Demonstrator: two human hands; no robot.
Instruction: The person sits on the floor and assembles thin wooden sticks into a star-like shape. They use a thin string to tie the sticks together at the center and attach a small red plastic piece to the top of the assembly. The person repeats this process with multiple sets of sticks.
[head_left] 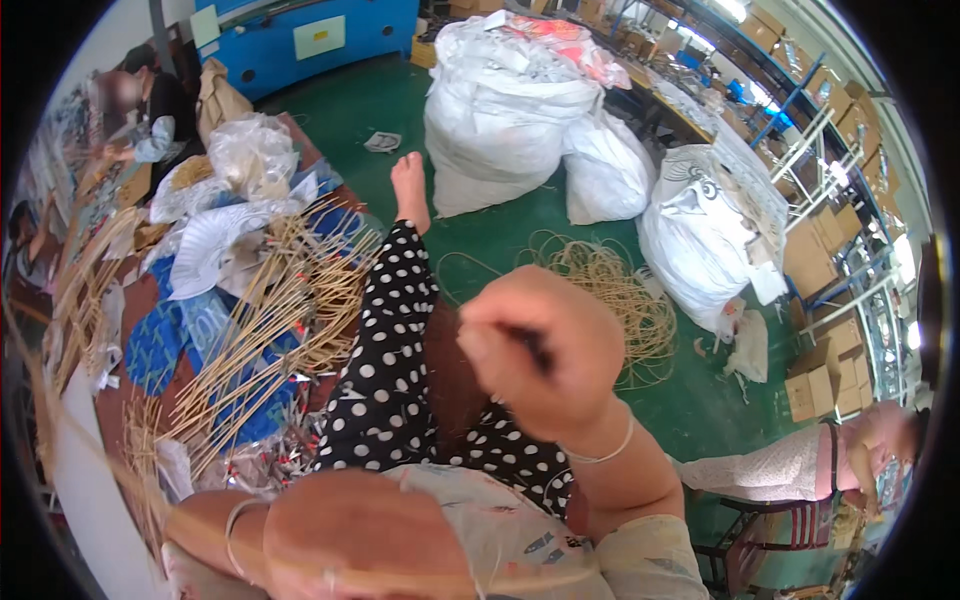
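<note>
My right hand [545, 345] is raised in front of my lap, its fingers curled together with the thumb against them. What lies inside that grip, if anything, is hidden. My left hand [365, 530] is low and close to my body, blurred, with its fingers not showing. A blurred tan strand [130, 485] sweeps down the left side and across below this hand; whether the hand holds it I cannot tell. Beyond my right hand a loose coil of thin tan cane-like strand [630, 310] lies on the green floor, a thin loop of it reaching left behind the hand.
Thin tan sticks [270, 320] lie piled over blue plastic sheeting [160, 345] at my left. Large white sacks [500, 120] stand ahead, more to the right. My bare foot [410, 185] stretches forward. A person [165, 110] sits far left, another [850, 455] at right near shelving.
</note>
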